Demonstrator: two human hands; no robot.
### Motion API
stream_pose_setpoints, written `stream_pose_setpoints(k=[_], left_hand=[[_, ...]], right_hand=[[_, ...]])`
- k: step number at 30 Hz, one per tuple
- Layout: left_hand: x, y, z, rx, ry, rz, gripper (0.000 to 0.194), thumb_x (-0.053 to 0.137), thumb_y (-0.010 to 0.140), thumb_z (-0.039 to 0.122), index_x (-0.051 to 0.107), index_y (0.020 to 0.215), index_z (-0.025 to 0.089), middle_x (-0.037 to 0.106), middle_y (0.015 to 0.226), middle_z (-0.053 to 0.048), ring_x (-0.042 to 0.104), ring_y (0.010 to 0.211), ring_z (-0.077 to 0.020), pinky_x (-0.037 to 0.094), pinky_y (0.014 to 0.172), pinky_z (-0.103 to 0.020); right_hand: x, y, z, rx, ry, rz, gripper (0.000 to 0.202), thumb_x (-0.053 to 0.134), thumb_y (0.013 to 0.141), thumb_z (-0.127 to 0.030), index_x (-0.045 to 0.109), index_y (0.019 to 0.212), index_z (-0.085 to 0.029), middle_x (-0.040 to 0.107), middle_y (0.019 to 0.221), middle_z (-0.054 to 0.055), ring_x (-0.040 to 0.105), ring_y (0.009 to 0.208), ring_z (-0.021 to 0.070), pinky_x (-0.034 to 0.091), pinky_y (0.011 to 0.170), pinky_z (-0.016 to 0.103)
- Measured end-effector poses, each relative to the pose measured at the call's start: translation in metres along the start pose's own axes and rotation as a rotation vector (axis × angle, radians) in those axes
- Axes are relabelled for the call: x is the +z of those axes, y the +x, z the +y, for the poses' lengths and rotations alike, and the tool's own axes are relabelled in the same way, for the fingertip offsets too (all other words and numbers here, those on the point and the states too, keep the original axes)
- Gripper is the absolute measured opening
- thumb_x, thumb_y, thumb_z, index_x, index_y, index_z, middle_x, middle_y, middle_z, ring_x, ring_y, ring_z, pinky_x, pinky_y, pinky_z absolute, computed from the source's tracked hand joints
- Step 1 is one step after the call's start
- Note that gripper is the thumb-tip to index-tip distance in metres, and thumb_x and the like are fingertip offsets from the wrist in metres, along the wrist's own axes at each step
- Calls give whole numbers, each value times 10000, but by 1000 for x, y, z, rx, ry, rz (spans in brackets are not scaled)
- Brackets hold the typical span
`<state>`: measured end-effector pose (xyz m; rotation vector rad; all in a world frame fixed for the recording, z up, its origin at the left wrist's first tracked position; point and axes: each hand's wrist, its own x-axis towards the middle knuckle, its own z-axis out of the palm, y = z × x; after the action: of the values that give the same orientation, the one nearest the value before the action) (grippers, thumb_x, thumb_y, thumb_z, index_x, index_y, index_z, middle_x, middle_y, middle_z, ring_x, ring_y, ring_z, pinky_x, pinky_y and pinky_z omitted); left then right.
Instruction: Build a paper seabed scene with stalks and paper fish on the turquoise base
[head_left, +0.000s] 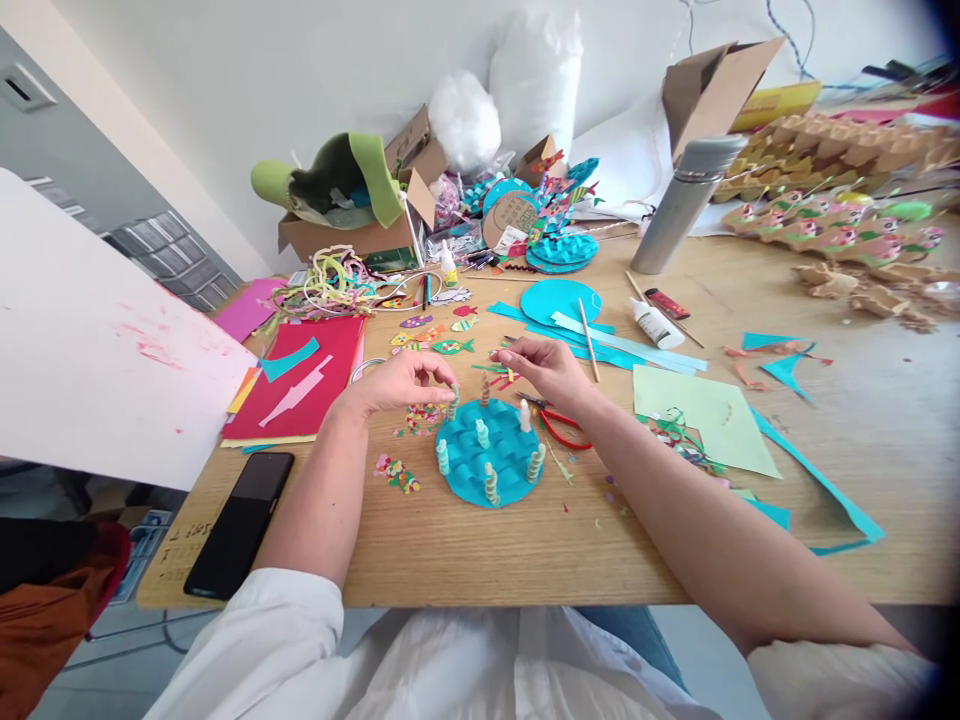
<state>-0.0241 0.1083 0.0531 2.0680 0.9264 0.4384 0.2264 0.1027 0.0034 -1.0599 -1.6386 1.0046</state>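
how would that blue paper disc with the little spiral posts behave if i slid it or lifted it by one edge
The blue disc looks like thin woven paper, so it would probably be light and slide easily on the wooden table. Lifted by one edge it would likely sag. The upright spiral posts seem slender and may lean or come loose; the left hand pinches one at the far rim.

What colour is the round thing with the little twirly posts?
Blue, a bright turquoise. The round woven disc shows best in the head view, between both hands.

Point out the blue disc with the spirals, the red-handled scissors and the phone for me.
blue disc (491, 450): head view, on its woven middle.
red-handled scissors (559, 428): head view, on the red handle loop.
phone (240, 522): head view, on its dark screen.
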Motion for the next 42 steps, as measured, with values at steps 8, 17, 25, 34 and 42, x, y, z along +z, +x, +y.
stream_pose_setpoints(k=[8,17,25,34,42], left_hand=[[-2,-15,18,-108,-60,143,520,741,739,406,650,1178,143,699,1084,-121,645,895,-179,495,759,-293],[44,-84,36,-414,325,297,446,758,709,402,621,1078,190,689,1048,-84,639,994,-269,494,838,-378],[129,-108,42,-418,410,502,1047,813,679,306,190,1519,247,657,1170,-118,577,1135,-338,447,964,-478],[157,-103,27,-358,509,563,1157,810,688,260,28,1539,287,538,1397,-155,563,1205,-362,359,1064,-552],[162,-100,28,-367,508,655,1083,799,712,206,89,1527,265,647,1242,-100,603,1156,-290,375,1068,-506]], right_hand=[[-2,1,6,41,-56,36,459,634,775,-596,737,831,-152,717,789,64,599,699,170,441,640,284],[-9,-1,-3,318,-485,-153,342,594,834,-365,634,547,-182,638,484,38,523,401,135,368,484,276],[-9,-4,-13,258,-684,-251,342,555,850,-302,638,535,-196,649,504,47,561,463,157,371,535,283],[-6,-5,-12,252,-719,-308,374,511,895,-355,661,595,-189,615,449,32,571,456,146,370,508,249],[-5,-3,-9,282,-778,-330,414,448,923,-375,679,659,-155,628,497,39,566,498,130,335,523,234]])
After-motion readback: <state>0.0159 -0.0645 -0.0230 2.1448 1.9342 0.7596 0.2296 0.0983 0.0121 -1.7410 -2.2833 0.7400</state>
